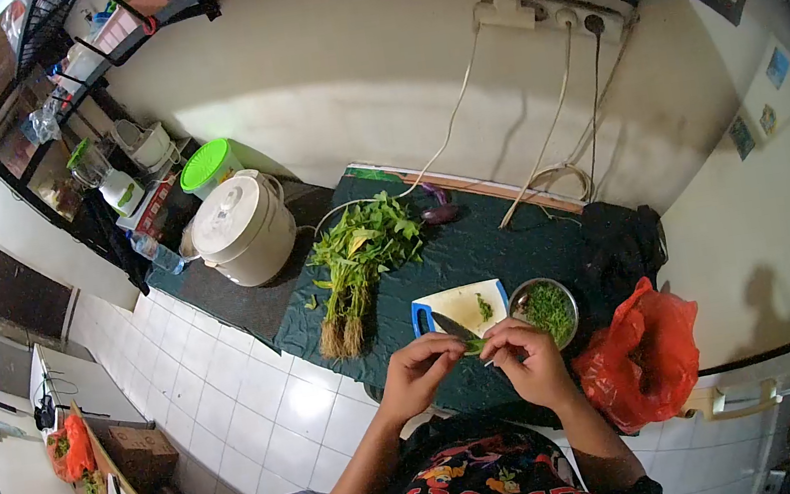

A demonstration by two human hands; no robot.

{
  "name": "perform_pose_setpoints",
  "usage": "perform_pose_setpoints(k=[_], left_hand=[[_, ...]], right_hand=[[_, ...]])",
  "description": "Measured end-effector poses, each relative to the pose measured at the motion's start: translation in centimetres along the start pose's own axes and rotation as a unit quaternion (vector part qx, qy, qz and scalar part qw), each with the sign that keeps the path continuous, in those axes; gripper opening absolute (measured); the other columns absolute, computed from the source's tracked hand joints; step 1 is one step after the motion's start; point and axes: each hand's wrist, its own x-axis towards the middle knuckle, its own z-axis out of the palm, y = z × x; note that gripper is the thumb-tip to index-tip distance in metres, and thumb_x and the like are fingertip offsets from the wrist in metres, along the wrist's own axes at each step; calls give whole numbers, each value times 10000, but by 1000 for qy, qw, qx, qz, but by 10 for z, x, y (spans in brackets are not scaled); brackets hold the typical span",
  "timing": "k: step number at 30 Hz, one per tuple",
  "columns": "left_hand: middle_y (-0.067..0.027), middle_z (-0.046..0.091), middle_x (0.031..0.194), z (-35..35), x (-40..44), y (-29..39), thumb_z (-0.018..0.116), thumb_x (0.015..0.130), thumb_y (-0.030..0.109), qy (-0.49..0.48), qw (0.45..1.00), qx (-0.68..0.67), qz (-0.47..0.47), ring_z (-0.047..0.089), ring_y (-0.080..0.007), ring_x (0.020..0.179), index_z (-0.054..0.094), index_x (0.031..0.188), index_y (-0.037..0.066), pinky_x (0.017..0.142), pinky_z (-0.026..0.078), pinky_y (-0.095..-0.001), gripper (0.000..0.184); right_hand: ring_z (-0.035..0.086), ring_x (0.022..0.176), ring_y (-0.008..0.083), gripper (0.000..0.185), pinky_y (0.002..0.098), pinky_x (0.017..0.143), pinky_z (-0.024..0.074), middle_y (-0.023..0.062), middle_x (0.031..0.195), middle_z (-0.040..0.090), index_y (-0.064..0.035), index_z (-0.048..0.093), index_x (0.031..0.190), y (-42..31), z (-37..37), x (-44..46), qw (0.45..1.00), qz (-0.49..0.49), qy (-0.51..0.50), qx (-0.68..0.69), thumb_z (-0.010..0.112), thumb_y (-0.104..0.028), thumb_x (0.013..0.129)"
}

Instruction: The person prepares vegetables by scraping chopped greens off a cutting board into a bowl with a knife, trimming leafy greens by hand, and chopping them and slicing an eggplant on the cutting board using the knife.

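Both hands meet just in front of a white cutting board (458, 301) with a blue handle. My left hand (424, 369) is closed in a pinch at the left end of a small green piece (475, 346). My right hand (527, 360) pinches the other end of it. A dark knife blade (450, 324) lies over the board, its handle not visible. Some chopped greens (484, 308) are on the board. To the right, a metal bowl (574, 315) holds chopped greens. Left of the board lies a leafy bunch with roots (358, 272).
A white rice cooker (243, 230) and a green-lidded container (208, 165) stand at the back left. Purple eggplants (440, 212) lie near the wall. A red plastic bag (638, 354) is at the right edge. Cables hang from a power strip (539, 12).
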Motion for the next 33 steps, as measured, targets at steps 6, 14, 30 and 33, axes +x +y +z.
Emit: perform_pose_setpoints(k=[6, 14, 30, 33], left_hand=[[-126, 706, 1050, -3, 4, 6, 739, 815, -1, -26, 974, 170, 148, 677, -230, 996, 704, 1019, 11, 868, 519, -321, 208], [-88, 725, 971, 0, 7, 14, 810, 731, 19, 11, 934, 283, 217, 701, -246, 891, 730, 955, 58, 782, 555, -336, 241], [-84, 706, 964, 3, 19, 31, 798, 745, 24, 16, 906, 323, 275, 691, -231, 867, 716, 961, 54, 757, 555, -317, 232], [-103, 717, 986, 9, 18, 32, 782, 774, 22, 31, 940, 256, 222, 697, -223, 888, 728, 967, 30, 786, 551, -311, 200]], right_hand=[[631, 854, 183, 111, 305, 740, 494, 79, 930, 647, -38, 672, 954, -17, -5, 2, 999, 41, -12, 33, 649, -1, 852], [591, 733, 77, 149, 212, 606, 465, 37, 954, 630, -22, 659, 951, -16, -1, 5, 998, -28, 6, -50, 708, 29, 821], [605, 711, 87, 127, 239, 630, 479, 31, 885, 677, -33, 670, 919, -22, -6, 9, 999, 15, 40, -11, 757, -91, 848], [590, 713, 52, 119, 209, 642, 473, 10, 877, 666, -27, 660, 922, -16, -5, 6, 997, 28, 61, 31, 744, -93, 871]])
